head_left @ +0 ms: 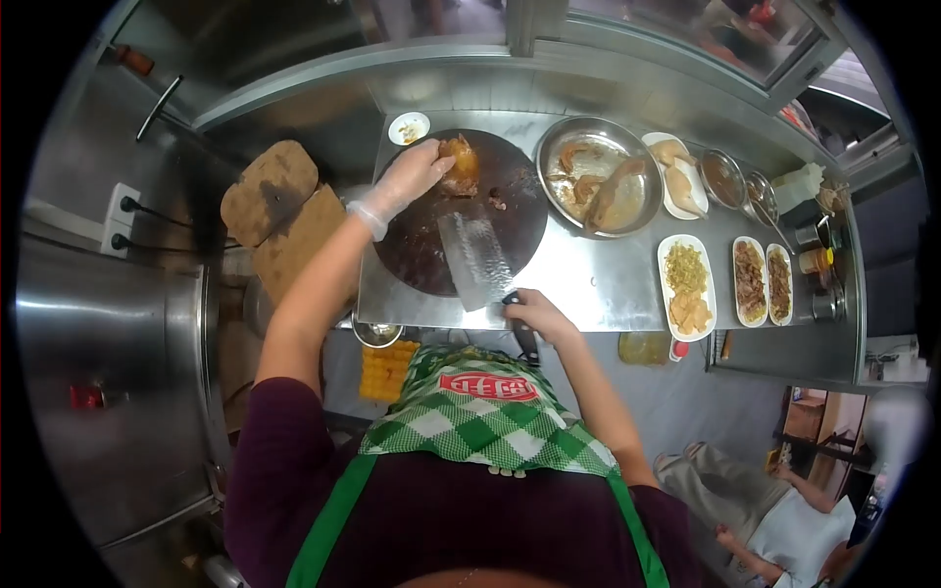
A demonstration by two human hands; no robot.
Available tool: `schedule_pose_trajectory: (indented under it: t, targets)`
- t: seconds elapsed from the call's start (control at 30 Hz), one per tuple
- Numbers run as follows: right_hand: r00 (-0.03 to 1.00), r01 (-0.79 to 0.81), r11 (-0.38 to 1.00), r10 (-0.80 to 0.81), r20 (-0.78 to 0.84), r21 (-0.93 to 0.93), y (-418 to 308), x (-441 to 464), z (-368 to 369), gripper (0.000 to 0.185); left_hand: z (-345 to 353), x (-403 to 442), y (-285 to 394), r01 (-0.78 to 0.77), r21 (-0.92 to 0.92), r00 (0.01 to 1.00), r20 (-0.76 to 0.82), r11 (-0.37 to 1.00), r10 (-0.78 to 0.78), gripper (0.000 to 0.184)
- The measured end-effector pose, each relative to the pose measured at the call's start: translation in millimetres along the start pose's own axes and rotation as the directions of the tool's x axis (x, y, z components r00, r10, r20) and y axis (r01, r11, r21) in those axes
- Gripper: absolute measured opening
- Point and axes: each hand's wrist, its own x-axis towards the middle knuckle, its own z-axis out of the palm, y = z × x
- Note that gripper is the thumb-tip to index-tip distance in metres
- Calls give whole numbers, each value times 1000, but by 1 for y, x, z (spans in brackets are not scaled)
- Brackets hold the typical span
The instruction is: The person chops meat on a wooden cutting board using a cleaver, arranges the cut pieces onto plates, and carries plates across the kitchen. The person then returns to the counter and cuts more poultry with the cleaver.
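On the round dark chopping board (412, 257), my left hand (414, 173), in a clear plastic glove, is closed on a piece of cooked poultry (461, 165) with golden-brown skin. My right hand (545, 316) is bare and wrapped round the black handle of a cleaver (474, 261). The cleaver's wide blade lies over the near part of the board, apart from the poultry. Small dark scraps (497, 199) are on the board, right of the piece. A small white dish (409, 127) with bits of food stands behind my left hand.
Right of the board are a metal pan (651, 211) with poultry pieces, a white plate (698, 203) of pale poultry, and several oval dishes, one with chopped greens (688, 269). Brown boards (270, 191) stand at left. Another person (784, 529) is at lower right.
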Motion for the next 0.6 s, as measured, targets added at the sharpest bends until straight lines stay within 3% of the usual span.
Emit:
schedule_pose_trajectory:
  t: [0.03, 0.07, 0.17, 0.27, 0.3, 0.33, 0.4, 0.47, 0.6]
  targets:
    - [998, 60, 983, -55, -34, 173, 4, -14, -1, 25, -10, -2, 7, 52, -2, 997, 57, 999, -52, 31]
    - [999, -18, 958, 5, 45, 288, 4, -31, -9, 25, -13, -4, 3, 36, -54, 998, 61, 998, -32, 31]
    - [986, 89, 983, -63, -156, 160, -16, -85, 0, 22, -11, -10, -11, 86, -82, 987, 142, 993, -74, 31]
    - [932, 178, 983, -179, -315, -31, -35, -99, 9, 15, 9, -28, -20, -9, -1, 1000, -28, 1000, 9, 30]
    - [900, 224, 967, -253, -355, -119, -41, -93, 11, 15, 5, -36, -8, -83, -53, 993, -84, 995, 78, 27]
    - [862, 263, 942, -326, -389, -206, -47, -86, 13, 15, 11, -41, -9, -64, -94, 992, -118, 994, 53, 26]
    - [843, 248, 912, -369, -391, -325, -72, -65, 23, 16, 25, -50, -12, -37, -176, 983, -181, 984, 5, 24]
    - [778, 369, 875, -475, -411, -313, -79, -40, 42, 15, 30, -62, -1, 54, -183, 969, -229, 982, -96, 22]
    - [726, 333, 799, -556, -405, -500, -83, -20, 62, 15, 57, -82, 0, -6, -221, 912, -401, 975, -85, 16]
